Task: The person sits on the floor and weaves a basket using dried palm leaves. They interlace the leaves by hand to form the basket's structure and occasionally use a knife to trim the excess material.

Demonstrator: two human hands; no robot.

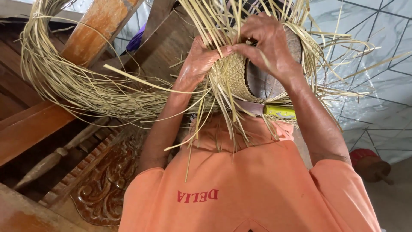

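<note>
A half-woven straw basket [231, 77] is held up before the chest — the left hand [199, 60] cups its side, while loose strips [214, 21] are pinched by the right hand [268, 41], wrist bent.

Person, head-camera view: orange short-sleeved shirt, plain knit, with red lettering across the chest seen upside down. Both arms bare from the sleeve hems down; left hand [198, 60] and right hand [268, 43] bare, without gloves
</note>
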